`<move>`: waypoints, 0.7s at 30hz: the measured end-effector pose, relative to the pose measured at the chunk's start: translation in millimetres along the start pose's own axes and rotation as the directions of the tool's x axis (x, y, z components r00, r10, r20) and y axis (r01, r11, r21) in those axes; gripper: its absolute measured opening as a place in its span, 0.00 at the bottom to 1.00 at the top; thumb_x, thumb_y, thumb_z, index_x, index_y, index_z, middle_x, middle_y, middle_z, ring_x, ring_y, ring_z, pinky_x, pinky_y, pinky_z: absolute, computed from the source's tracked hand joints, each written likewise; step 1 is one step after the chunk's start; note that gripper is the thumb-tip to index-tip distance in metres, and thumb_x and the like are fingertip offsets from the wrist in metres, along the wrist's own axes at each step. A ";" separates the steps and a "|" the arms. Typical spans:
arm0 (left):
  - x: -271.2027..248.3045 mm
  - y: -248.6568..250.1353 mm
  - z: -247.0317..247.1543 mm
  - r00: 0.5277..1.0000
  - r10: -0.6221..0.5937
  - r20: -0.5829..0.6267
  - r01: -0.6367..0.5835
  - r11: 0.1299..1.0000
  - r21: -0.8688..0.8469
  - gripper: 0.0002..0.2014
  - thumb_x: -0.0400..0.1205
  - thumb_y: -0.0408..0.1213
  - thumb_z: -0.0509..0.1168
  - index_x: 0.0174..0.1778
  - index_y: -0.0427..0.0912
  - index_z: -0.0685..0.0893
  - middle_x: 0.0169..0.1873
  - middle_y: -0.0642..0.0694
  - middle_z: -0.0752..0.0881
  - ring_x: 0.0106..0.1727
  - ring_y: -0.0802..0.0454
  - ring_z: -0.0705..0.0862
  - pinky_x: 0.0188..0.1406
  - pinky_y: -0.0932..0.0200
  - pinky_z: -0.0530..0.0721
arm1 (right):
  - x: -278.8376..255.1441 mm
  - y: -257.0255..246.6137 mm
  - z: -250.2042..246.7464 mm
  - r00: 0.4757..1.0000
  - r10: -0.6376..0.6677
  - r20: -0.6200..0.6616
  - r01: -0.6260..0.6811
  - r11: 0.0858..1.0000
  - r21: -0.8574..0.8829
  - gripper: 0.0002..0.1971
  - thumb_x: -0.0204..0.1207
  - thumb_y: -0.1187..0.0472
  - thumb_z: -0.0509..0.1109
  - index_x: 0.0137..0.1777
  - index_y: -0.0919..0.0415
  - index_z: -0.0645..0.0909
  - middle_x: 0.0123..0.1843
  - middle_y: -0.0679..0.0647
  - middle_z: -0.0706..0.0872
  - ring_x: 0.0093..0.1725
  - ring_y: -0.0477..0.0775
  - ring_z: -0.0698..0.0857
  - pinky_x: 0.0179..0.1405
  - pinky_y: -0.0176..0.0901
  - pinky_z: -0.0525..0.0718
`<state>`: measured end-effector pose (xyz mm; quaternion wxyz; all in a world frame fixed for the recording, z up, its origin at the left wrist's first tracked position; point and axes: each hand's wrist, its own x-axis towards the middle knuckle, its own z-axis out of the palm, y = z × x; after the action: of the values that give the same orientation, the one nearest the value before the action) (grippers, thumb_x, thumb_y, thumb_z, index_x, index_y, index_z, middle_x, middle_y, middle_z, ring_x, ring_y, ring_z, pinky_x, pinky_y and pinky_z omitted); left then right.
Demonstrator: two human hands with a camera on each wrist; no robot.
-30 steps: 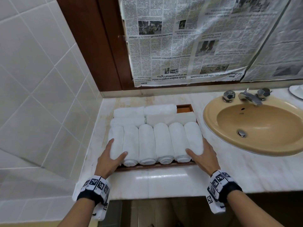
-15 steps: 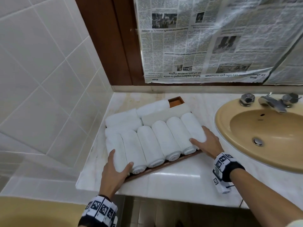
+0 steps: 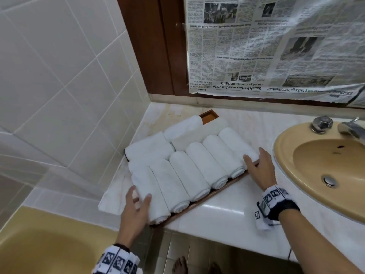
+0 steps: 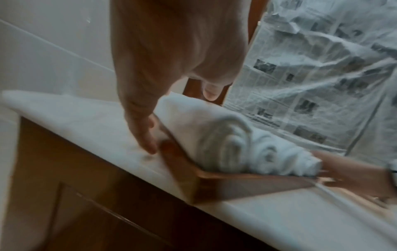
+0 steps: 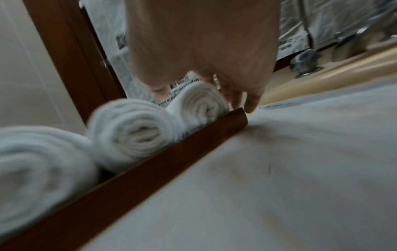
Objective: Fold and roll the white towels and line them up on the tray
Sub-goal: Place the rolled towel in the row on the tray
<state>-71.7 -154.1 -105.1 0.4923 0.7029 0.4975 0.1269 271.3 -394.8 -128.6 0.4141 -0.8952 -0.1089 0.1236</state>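
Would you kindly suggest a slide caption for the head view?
Left hand and right hand bracket a wooden tray of rolled white towels on the counter beside a tan sink.

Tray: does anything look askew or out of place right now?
Yes. The tray sits skewed to the counter, its near-left corner right at the front edge. The back-row towels lie uneven, leaving one far tray corner bare.

A white marble counter [image 3: 217, 218] before me bears a wooden tray [image 3: 209, 117], lying askew near the left end and packed with rolled white towels [image 3: 189, 175]. A tan sink [image 3: 316, 175] is set in to its right.
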 end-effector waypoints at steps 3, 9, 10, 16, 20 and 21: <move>33.4 -5.2 -21.9 0.999 0.052 -0.008 -0.051 0.998 0.039 0.33 0.84 0.58 0.63 0.84 0.55 0.61 0.79 0.44 0.71 0.73 0.43 0.76 0.70 0.38 0.79 | -54.8 8.4 11.9 0.992 0.111 -0.067 -0.104 0.989 0.105 0.38 0.83 0.41 0.63 0.84 0.65 0.59 0.83 0.64 0.63 0.82 0.62 0.63 0.82 0.55 0.61; 85.1 3.3 -40.9 0.981 0.107 0.165 -0.118 0.991 0.060 0.38 0.79 0.58 0.70 0.84 0.61 0.61 0.79 0.53 0.73 0.69 0.45 0.82 0.72 0.39 0.77 | -138.4 -0.1 84.3 0.985 -0.004 0.174 0.046 0.971 -0.235 0.50 0.77 0.32 0.65 0.86 0.66 0.50 0.87 0.60 0.55 0.86 0.57 0.55 0.85 0.52 0.50; 86.9 4.4 -41.4 0.974 0.097 0.203 -0.113 0.991 0.067 0.37 0.78 0.59 0.69 0.82 0.64 0.63 0.75 0.55 0.76 0.68 0.46 0.83 0.72 0.39 0.77 | -144.9 -5.6 94.1 0.984 0.003 0.178 0.045 0.964 -0.261 0.54 0.75 0.29 0.64 0.87 0.66 0.47 0.88 0.59 0.50 0.87 0.56 0.50 0.85 0.52 0.44; 81.4 -0.4 -33.4 0.973 0.092 0.210 -0.121 0.984 0.133 0.37 0.76 0.62 0.60 0.82 0.55 0.66 0.74 0.52 0.77 0.72 0.45 0.77 0.72 0.46 0.72 | -151.3 -25.1 115.4 0.994 0.081 0.078 -0.059 0.965 -0.254 0.59 0.73 0.30 0.67 0.86 0.68 0.39 0.88 0.61 0.43 0.87 0.56 0.41 0.84 0.55 0.35; 71.1 4.8 -30.8 0.973 0.122 0.196 -0.149 0.981 0.127 0.26 0.84 0.53 0.64 0.79 0.53 0.71 0.67 0.51 0.80 0.65 0.47 0.78 0.66 0.50 0.73 | -141.5 -28.5 114.4 0.994 0.090 0.066 -0.073 0.970 -0.231 0.58 0.72 0.35 0.71 0.86 0.67 0.42 0.89 0.60 0.46 0.87 0.55 0.44 0.85 0.55 0.38; 69.8 4.9 -29.8 0.973 0.127 0.193 -0.154 0.979 0.132 0.24 0.86 0.49 0.64 0.78 0.53 0.71 0.66 0.50 0.81 0.64 0.47 0.79 0.65 0.50 0.74 | -136.0 -28.7 113.3 0.994 0.086 0.062 -0.070 0.971 -0.228 0.57 0.72 0.36 0.72 0.87 0.67 0.43 0.89 0.59 0.47 0.87 0.55 0.44 0.85 0.56 0.38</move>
<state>-55.8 -79.9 -108.4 0.4733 0.7791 0.4068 0.0592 104.7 -336.2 -159.7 0.3004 -0.9350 -0.1016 0.1586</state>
